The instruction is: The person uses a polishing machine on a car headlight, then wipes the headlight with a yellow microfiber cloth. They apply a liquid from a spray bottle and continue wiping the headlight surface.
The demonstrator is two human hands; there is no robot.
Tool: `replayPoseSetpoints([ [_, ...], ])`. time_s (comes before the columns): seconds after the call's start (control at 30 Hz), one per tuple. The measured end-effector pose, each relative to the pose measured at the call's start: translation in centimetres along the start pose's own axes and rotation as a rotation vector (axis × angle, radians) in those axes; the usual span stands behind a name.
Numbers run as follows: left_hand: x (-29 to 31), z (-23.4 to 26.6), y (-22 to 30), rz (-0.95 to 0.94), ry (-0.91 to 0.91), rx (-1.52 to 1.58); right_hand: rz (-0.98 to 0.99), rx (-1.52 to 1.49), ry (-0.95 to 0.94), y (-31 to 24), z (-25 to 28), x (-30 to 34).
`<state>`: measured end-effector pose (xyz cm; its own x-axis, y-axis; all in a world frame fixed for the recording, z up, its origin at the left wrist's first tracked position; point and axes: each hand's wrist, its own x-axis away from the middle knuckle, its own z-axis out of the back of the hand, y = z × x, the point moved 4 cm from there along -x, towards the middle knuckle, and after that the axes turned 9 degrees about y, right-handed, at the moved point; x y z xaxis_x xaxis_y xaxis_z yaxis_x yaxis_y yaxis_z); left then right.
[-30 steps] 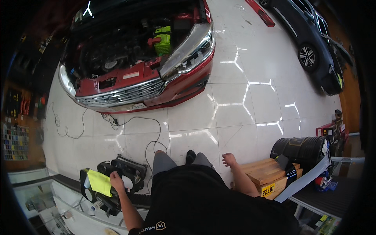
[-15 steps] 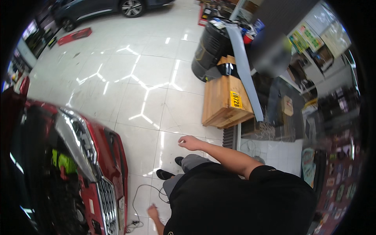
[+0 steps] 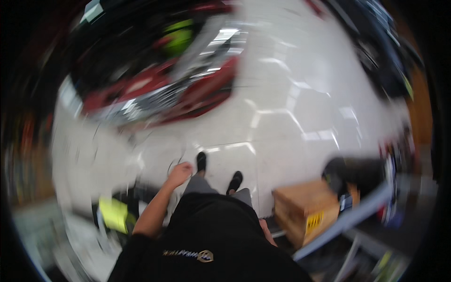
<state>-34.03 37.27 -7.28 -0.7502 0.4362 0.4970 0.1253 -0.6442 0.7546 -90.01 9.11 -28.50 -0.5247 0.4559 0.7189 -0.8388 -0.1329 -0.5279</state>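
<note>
Wooden box (image 3: 305, 204) serves as reference; yellow label (image 3: 314, 222) on side, contents not visible. Right hand (image 3: 266, 231) just left of box, largely hidden by black shirt (image 3: 221, 235); grip cannot be told. Left hand (image 3: 180, 174) farther left of box, released, fingers loosely curled, nothing seen held. Black drum (image 3: 361, 173) near box, opposite side from person; interior out of sight. Yellow-green cloth (image 3: 112, 215) well left of box. Red car (image 3: 202, 96) ahead-left of box; engine bay (image 3: 117, 54) exposed, bright green part (image 3: 179, 41) inside.
</note>
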Motion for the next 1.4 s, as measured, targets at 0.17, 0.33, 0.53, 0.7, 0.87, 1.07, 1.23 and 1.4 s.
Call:
replayPoseSetpoints([
  [0.17,21.0,2.1,-14.9,0.415,0.108,-0.344,-0.346,0.072,-0.139,-15.0,5.4,-6.9],
  [0.33,31.0,1.8,-23.1,0.639,0.831,0.26,0.19,0.445,-0.019,-38.4,15.2,-25.8],
  [0.53,35.3,1.7,-27.8,0.701,1.18,0.566,0.588,-0.05,-0.209,-78.2,-10.1,-16.9],
  [0.7,24.3,15.6,-27.5,0.459,1.033,0.66,0.939,0.075,-0.61,-92.3,-35.0,-1.3],
  [0.87,24.5,34.2,-25.7,0.403,0.926,0.705,0.721,0.726,-0.959,-92.0,-52.7,3.0],
  [1.07,27.6,51.5,-33.3,0.295,1.177,0.827,0.966,0.945,-0.914,-97.7,-63.2,6.1],
  [1.23,24.4,52.6,-46.1,0.569,0.497,0.535,1.155,1.42,-1.245,-103.3,-75.2,8.1],
  [1.4,23.8,69.2,-51.0,0.665,0.578,0.627,1.187,1.092,-1.093,-117.4,-92.9,11.1],
])
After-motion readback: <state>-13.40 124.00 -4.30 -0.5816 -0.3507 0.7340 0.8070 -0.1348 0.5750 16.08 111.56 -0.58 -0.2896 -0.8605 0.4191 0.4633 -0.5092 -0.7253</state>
